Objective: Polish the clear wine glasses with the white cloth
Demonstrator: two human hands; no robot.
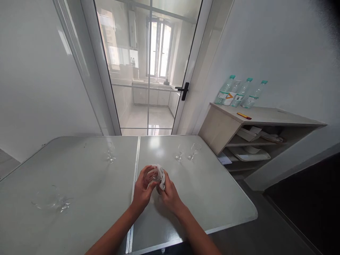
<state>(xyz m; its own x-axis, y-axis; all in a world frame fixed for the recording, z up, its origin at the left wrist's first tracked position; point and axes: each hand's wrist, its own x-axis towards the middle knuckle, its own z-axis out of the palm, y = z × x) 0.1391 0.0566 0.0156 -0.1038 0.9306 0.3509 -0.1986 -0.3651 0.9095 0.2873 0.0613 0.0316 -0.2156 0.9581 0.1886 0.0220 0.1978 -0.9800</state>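
My left hand (143, 186) is wrapped round the side of a clear drinking glass (152, 175), whose round opening faces up towards me. In my right hand (168, 191) is a bunched white cloth (161, 175), pressed against the right side of the same glass. Fingers and cloth hide the lower part of the glass, so its stem or base cannot be made out. Both hands are above the table, near its middle seam. Beyond them to the right stand two clear stemmed glasses, one nearer (179, 156) and a second stemmed glass (191, 155) beside it.
Another stemmed glass (111, 156) stands left of the seam. Faint clear glassware (63, 205) is at the table's left. The pale table (92, 226) reaches a glass door (140, 117). A shelf unit (225, 124) at right bears several bottles (240, 94) and a yellow-orange object (243, 115).
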